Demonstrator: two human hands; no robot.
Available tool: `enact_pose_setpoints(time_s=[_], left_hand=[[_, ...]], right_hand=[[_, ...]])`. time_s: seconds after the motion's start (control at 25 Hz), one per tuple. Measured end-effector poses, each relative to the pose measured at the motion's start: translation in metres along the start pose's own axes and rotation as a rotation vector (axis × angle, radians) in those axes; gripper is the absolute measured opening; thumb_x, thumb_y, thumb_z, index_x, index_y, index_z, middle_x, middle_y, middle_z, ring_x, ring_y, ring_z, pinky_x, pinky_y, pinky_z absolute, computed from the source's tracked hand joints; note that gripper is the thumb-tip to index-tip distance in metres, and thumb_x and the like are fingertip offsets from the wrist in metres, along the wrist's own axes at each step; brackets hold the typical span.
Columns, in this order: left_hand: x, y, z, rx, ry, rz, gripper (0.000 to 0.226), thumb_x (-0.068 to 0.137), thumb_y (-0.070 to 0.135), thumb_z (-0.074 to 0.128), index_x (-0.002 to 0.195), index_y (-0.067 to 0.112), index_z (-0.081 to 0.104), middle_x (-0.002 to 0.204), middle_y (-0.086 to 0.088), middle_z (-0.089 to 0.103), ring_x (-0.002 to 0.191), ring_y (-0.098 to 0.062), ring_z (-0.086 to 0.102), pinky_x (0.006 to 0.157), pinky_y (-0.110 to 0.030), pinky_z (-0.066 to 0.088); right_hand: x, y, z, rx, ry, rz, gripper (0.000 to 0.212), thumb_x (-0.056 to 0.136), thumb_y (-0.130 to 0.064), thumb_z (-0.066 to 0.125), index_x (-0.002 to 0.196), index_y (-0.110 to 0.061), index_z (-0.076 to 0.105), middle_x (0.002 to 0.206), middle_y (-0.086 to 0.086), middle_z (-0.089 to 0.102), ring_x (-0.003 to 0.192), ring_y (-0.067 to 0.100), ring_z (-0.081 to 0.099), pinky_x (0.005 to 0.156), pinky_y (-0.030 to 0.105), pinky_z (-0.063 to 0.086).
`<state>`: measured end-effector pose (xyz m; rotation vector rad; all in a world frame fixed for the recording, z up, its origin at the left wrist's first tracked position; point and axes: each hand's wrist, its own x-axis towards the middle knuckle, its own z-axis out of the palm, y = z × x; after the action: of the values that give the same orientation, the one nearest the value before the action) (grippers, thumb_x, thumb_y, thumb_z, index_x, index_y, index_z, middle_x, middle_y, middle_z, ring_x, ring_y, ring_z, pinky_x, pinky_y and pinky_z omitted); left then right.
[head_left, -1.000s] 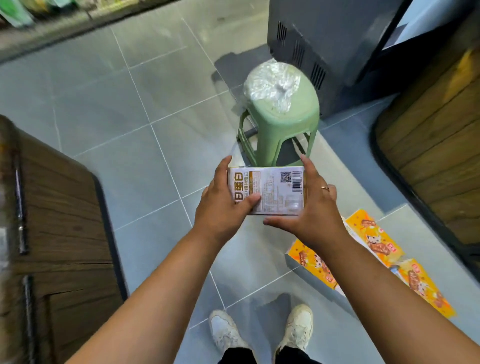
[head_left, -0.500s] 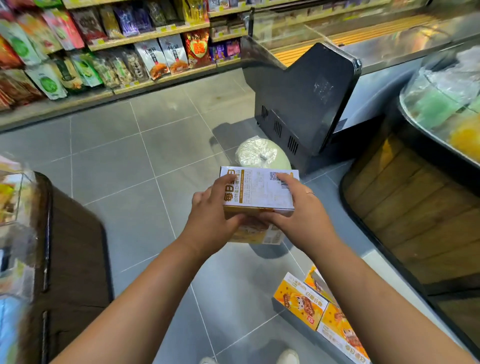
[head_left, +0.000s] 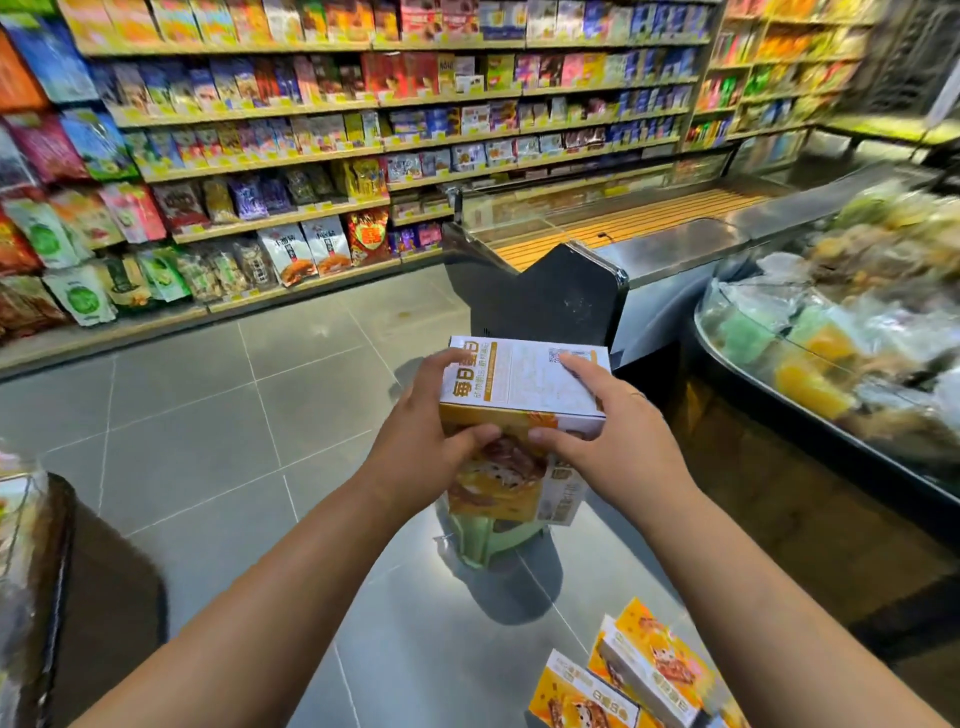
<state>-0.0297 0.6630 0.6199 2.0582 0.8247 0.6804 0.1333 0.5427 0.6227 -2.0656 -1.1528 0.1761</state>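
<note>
Item: my left hand (head_left: 426, 447) & right hand (head_left: 618, 441), arms outstretched, both gripping snack box (head_left: 524, 387) w/ thumbs on front face, fingers over top.

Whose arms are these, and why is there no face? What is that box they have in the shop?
There is no machine here, just a person. A small camera sits on their head and looks forward and down, so you see their own arms, never their face. The left hand and the right hand both hold a white and orange box, thumbs in front, fingers on top. Below it stands a green stool. More such boxes lie on the grey tiled floor at the lower right. Behind are shelves full of snack bags.
</note>
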Motion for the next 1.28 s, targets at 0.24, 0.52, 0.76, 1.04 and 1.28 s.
enact_pose_setpoints(time_s=[0.24, 0.52, 0.76, 1.04, 1.28], left_hand=[[0.007, 0.034, -0.027, -0.079, -0.141, 0.163, 0.073, 0.083, 0.024, 0.075, 0.129, 0.053, 0.026, 0.129, 0.014, 0.046, 0.118, -0.011, 0.051, 0.099, -0.036, 0.05], [-0.008, 0.069, -0.018, -0.087, -0.31, 0.34, 0.071, 0.085, 0.037, 0.07, 0.134, 0.051, 0.021, 0.137, 0.012, 0.046, 0.119, -0.013, 0.051, 0.098, -0.045, 0.049], [-0.047, 0.114, 0.024, -0.033, -0.432, 0.5, 0.065, 0.088, 0.042, 0.064, 0.138, 0.048, 0.023, 0.14, 0.01, 0.044, 0.12, -0.016, 0.051, 0.095, -0.041, 0.048], [-0.138, 0.188, 0.104, -0.024, -0.601, 0.626, 0.067, 0.09, 0.045, 0.06, 0.144, 0.043, 0.019, 0.146, 0.008, 0.038, 0.126, -0.017, 0.047, 0.099, -0.038, 0.045], [-0.26, 0.273, 0.187, -0.083, -0.738, 0.689, 0.068, 0.091, 0.044, 0.059, 0.145, 0.043, 0.018, 0.148, 0.009, 0.036, 0.128, -0.016, 0.045, 0.099, -0.037, 0.044]], right_hand=[[-0.034, -0.042, -0.035, -0.072, 0.15, 0.101, 0.077, 0.076, -0.041, 0.077, 0.141, -0.044, 0.037, 0.133, -0.002, 0.051, 0.117, 0.019, 0.048, 0.098, 0.039, 0.047], [-0.095, -0.073, -0.077, -0.172, 0.291, 0.307, 0.077, 0.076, -0.042, 0.077, 0.142, -0.044, 0.037, 0.131, -0.001, 0.052, 0.116, 0.018, 0.048, 0.098, 0.033, 0.044], [-0.171, -0.069, -0.12, -0.227, 0.384, 0.473, 0.076, 0.079, -0.042, 0.074, 0.143, -0.046, 0.034, 0.134, -0.001, 0.051, 0.117, 0.02, 0.049, 0.096, 0.038, 0.047], [-0.294, -0.048, -0.189, -0.232, 0.508, 0.645, 0.073, 0.082, -0.038, 0.074, 0.143, -0.046, 0.034, 0.133, -0.002, 0.05, 0.111, 0.019, 0.052, 0.094, 0.036, 0.049], [-0.435, -0.018, -0.27, -0.228, 0.631, 0.771, 0.072, 0.082, -0.038, 0.073, 0.142, -0.05, 0.033, 0.136, -0.005, 0.049, 0.115, 0.017, 0.052, 0.096, 0.038, 0.05]])
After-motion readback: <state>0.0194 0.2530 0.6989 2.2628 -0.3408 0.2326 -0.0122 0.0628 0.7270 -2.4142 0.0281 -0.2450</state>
